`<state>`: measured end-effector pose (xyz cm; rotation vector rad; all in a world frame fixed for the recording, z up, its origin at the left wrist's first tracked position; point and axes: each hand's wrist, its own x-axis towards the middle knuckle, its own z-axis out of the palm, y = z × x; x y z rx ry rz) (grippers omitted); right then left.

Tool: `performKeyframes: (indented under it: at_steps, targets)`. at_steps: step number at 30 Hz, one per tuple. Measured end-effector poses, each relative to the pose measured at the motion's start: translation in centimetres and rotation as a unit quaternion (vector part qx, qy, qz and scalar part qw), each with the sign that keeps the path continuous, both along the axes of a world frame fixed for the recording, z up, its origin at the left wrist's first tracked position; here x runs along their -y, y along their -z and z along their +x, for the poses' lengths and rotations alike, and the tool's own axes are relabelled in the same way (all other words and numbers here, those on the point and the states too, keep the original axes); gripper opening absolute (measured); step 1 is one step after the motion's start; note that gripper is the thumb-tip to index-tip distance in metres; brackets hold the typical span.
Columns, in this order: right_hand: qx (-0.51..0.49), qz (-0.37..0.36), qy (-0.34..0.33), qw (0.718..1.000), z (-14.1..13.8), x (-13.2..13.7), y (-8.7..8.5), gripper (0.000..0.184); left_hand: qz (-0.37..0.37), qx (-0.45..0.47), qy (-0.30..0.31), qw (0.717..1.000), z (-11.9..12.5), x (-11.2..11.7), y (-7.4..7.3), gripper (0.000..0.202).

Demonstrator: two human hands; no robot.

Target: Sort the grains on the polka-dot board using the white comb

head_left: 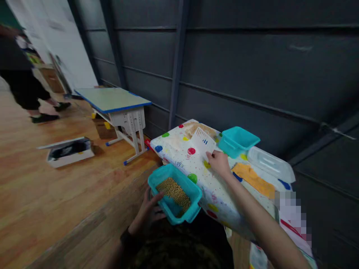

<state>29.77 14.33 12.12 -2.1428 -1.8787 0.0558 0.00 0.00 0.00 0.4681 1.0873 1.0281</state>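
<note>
Your two hands at the table [182, 149], whose spotted cover serves as the reference for all positions. Your left hand [148, 209] supports the bean tub [193, 203], a turquoise container just off the table's near edge; the fingers spread along its side, with the thumb near the rim. Whether the tub also touches the table cannot be told. A layer of tan beans [174, 192] covers part of its floor. Your right hand [220, 162], above the table top, pinches the near corner of a white slotted sheet [204, 141] between thumb and curled fingers. The sheet slants toward the table's left end, its far edge beside a spread of fine tan grains [193, 129].

Along the table's wall side stand a second turquoise tub [238, 140] and, right of it, a clear lid [270, 164]. An orange cloth [252, 177] lies flat on the table's right half. Beyond the table's left end is a desk [114, 99] with blue edging; farther left, a white box [70, 153] sits on the floor [84, 198], and a person [17, 82] in dark clothing is well apart from the table.
</note>
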Motion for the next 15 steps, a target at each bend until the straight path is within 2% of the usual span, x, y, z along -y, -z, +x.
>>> performKeyframes:
  at_steps: [4, 7, 11, 15]
  targets:
    - [-0.01, 0.011, 0.01, 1.0, 1.2, -0.2, -0.3, 0.039, -0.001, 0.004, -0.006, 1.0, 0.2, 0.0, -0.1, 0.119]
    - [-0.016, 0.028, -0.001, 0.999, 1.1, 0.8, 0.0, 0.042, -0.017, 0.005, -0.015, 1.0, 0.2, -0.1, -0.2, 0.12]
    - [0.01, 0.065, -0.045, 0.997, -0.1, 3.3, 1.0, 0.041, -0.017, 0.0, -0.015, 1.0, 0.2, -0.3, -0.2, 0.12]
    - [0.029, 0.062, -0.086, 0.994, -2.0, 5.0, 1.8, 0.038, -0.012, -0.006, -0.013, 1.0, 0.1, -0.2, -0.4, 0.12]
